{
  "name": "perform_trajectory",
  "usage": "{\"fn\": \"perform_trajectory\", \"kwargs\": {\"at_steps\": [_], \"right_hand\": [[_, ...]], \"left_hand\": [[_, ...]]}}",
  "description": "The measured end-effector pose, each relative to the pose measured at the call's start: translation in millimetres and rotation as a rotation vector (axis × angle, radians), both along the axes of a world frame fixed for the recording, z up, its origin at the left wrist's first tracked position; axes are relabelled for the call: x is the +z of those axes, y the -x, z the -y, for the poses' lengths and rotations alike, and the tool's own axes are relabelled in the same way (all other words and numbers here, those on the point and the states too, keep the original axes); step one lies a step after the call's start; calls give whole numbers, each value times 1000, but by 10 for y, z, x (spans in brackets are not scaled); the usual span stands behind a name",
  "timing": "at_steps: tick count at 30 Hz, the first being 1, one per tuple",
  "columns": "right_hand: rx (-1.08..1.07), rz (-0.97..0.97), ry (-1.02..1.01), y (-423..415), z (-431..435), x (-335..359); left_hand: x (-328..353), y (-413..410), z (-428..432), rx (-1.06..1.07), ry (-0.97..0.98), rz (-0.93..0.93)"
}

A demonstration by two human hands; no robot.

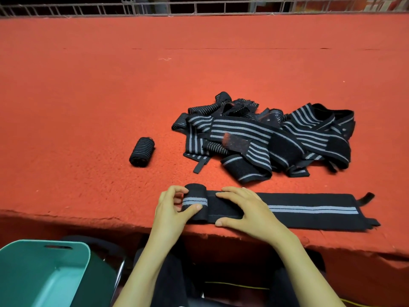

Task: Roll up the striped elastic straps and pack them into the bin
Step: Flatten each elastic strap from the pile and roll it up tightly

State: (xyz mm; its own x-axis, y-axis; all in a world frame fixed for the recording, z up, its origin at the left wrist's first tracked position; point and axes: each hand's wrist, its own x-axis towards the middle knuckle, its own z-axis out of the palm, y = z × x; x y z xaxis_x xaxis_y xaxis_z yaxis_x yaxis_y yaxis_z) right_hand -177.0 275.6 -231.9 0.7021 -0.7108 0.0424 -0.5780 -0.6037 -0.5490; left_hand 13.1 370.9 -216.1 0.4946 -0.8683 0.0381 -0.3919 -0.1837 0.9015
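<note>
Low on your left, below the level of the counter, stands the teal bin. Its mouth is open towards you and it is well apart from the work. The counter is covered in a fuzzy red cloth, and its near edge runs across in front of you, ragged and slightly sagging. A wide stretch of red cover lies left of and behind everything on it. Along the far edge a grey metal railing closes the surface off, with dark space beyond it.

Moving right, one rolled strap lies on its side by itself, apart from the rest.

Your left hand is at the near edge. Its fingers and thumb curl round the rolled end of the strap and grip it. Your right hand lies just beside that roll, fingers straight and spread flat on the strap, pressing it to the cover, with the thumb at its near side. The unrolled length runs right, parallel to the counter's edge and just inside it, grey stripe up, and ends in a small black tab.

Behind your right hand, near but not touching the flat strap, sits the pile of straps, a loose black-and-grey tangle. More red cover lies to its right.
</note>
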Motion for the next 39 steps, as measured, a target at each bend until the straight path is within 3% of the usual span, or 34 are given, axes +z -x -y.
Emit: {"fn": "perform_trajectory", "kwargs": {"at_steps": [4,13,19,27,32,33,36,39], "right_hand": [[20,-25,-32,57,29,55],[-53,9,-38,365,84,47],[-74,28,-18,413,73,10],[-71,51,-16,470,55,40],[-66,48,-32,510,54,31],[-60,49,-21,510,52,33],[-44,48,8,513,36,37],[-29,57,22,496,27,13]], "left_hand": [[11,54,46,6,-10,17],[36,338,119,-68,166,302],[47,443,183,-167,187,337],[162,561,235,-338,124,96],[138,531,273,-303,121,-214],[130,530,282,-263,119,-208],[128,561,293,-161,34,48],[146,602,278,-149,-51,19]]}}
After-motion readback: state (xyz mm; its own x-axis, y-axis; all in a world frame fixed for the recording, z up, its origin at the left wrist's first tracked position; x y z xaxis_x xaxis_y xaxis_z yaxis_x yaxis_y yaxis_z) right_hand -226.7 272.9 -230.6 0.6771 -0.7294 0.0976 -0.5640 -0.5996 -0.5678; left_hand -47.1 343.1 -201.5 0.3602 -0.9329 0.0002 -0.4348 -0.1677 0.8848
